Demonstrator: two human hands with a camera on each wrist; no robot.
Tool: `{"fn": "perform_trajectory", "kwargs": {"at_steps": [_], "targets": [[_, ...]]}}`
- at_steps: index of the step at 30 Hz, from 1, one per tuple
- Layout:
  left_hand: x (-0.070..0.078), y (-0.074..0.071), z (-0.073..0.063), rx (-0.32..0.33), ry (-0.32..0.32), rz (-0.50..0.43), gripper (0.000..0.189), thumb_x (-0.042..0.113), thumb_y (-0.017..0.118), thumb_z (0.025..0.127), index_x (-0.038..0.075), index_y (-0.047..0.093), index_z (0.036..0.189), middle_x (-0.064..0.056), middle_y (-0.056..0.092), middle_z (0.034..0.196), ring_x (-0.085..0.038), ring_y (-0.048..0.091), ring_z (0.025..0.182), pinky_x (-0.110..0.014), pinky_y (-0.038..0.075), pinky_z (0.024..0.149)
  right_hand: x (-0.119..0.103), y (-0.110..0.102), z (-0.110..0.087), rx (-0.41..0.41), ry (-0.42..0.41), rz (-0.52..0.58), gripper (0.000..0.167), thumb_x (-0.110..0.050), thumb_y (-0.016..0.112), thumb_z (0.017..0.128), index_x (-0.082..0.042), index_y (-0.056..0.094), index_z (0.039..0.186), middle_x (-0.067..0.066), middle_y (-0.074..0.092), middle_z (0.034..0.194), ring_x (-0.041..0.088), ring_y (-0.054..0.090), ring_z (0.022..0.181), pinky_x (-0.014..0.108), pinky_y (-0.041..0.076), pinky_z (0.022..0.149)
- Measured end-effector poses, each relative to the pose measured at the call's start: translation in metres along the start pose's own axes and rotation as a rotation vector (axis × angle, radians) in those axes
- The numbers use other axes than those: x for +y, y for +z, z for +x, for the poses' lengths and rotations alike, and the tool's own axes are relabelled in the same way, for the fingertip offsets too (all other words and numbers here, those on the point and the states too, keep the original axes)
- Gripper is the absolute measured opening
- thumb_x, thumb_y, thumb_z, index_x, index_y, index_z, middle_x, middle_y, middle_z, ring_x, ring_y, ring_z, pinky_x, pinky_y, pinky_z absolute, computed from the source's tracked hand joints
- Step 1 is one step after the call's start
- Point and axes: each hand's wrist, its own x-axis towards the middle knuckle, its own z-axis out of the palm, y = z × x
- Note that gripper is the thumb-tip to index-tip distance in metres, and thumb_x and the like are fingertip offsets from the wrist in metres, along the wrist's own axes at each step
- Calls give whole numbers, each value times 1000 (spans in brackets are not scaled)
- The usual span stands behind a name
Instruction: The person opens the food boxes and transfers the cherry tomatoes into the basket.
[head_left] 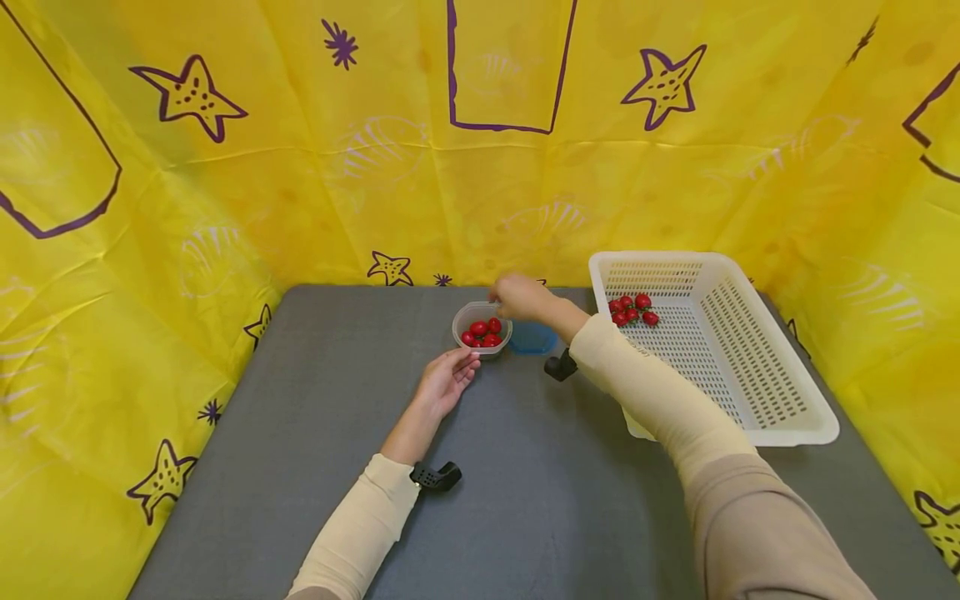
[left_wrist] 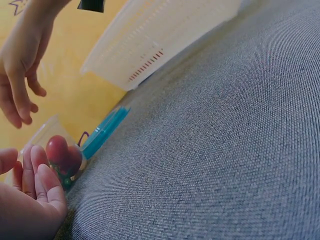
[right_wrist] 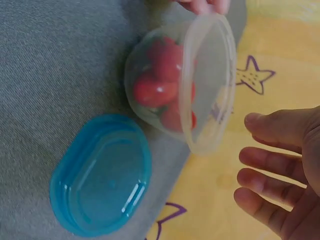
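A clear plastic tub [head_left: 459, 327] stands on the table with several cherry tomatoes [head_left: 480, 328] inside, shiny red in the right wrist view. My left hand [head_left: 446, 380] pinches the tub's near rim between thumb and fingers. Over the tub's far right side is my right hand [head_left: 525, 297], blurred in the head view. Its fingers [right_wrist: 267, 186] are spread and relaxed, holding nothing, beside the tub's opening in the right wrist view. A blue lid [right_wrist: 102, 177] lies on the table just right of the tub, partly under the right hand in the head view.
On the right of the grey table [head_left: 322, 417] stands a large white perforated basket [head_left: 757, 350]. Several more cherry tomatoes [head_left: 632, 314] lie at its left end. A yellow patterned curtain [head_left: 420, 208] encloses the table's back and sides.
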Motion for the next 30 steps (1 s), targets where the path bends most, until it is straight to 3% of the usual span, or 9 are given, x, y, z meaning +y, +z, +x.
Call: {"fn": "perform_trajectory", "kwargs": {"at_steps": [6,14,19,30], "targets": [[0,-1,-1,-15,10,6,17,12,55,99,13,62,83,6,69,72,-7,64,68,-21,48,69,-10,12,5,-39,1,-71,28,-10,65,89,-2,69,115,13,68,119,30,64,109,41,52,96],[0,0,0,-6,2,-1,14,11,57,97,12,62,84,5,69,72,-8,64,67,-21,49,69,-16,34,13,-69,-32,-253,16,-6,69,82,-9,73,98,8,67,103,25,59,95,35,53,79],[0,0,0,7,1,-5,13,11,57,97,11,62,85,4,69,73,-9,64,68,-22,49,70,-21,40,14,-75,-58,-359,19,-10,69,86,-8,72,105,9,68,109,26,59,102,37,55,85],[0,-1,0,-7,13,8,16,10,56,98,13,63,84,5,69,74,-8,64,69,-22,50,71,-25,46,15,-90,-54,-434,21,-12,65,92,-8,70,112,9,68,114,25,57,105,36,55,87]]}}
